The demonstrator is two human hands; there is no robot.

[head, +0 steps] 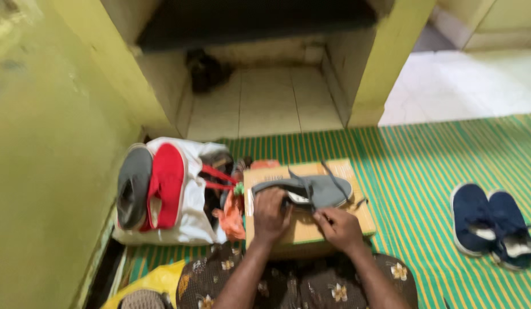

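Observation:
A grey lace-up shoe point(320, 189) lies on its side on a brown cardboard box point(357, 220) in front of my lap. My left hand point(271, 214) grips the shoe near its opening. My right hand point(337, 226) pinches a dark lace close to the shoe's middle. More lace loops trail over the box toward its right edge.
A white bag point(188, 223) at the left carries a grey shoe point(133, 186) and a red shoe point(165, 183). A navy pair point(491, 223) sits on the green striped mat point(425, 171) to the right. A yellow wall runs along the left; a tiled alcove point(265, 100) lies ahead.

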